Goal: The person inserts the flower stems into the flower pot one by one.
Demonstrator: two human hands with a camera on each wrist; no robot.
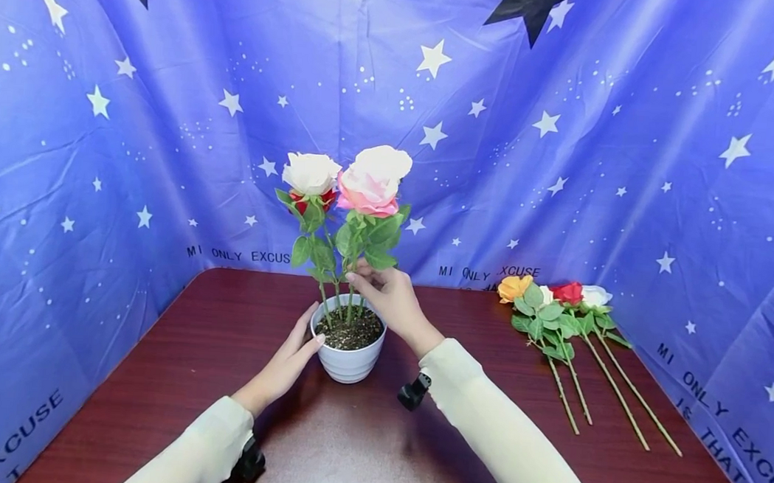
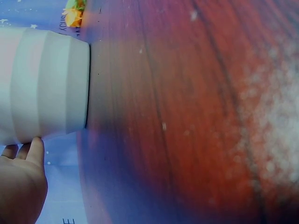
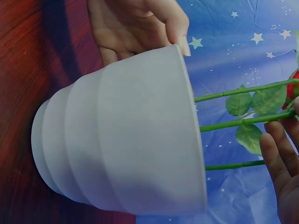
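Note:
A white ribbed flowerpot [image 1: 349, 365] filled with dark soil [image 1: 348, 331] stands upright on the table. Several artificial roses rise from it: a white rose [image 1: 311, 172] above a red rose [image 1: 308, 201], and a pink rose [image 1: 366, 196] near another pale one. My left hand [image 1: 286, 361] rests against the pot's left side, fingers fairly straight, thumb at the rim. With thumb and fingers my right hand [image 1: 393, 301] pinches a green rose stem [image 3: 243, 122] above the pot. Which bloom that stem carries is hard to tell.
On the table's right side lie several loose roses, among them an orange rose [image 1: 514, 288] and a red rose [image 1: 566, 292], their stems [image 1: 624, 396] toward the front. A blue star-patterned cloth [image 1: 370, 85] hangs around the dark red table [image 1: 236, 321].

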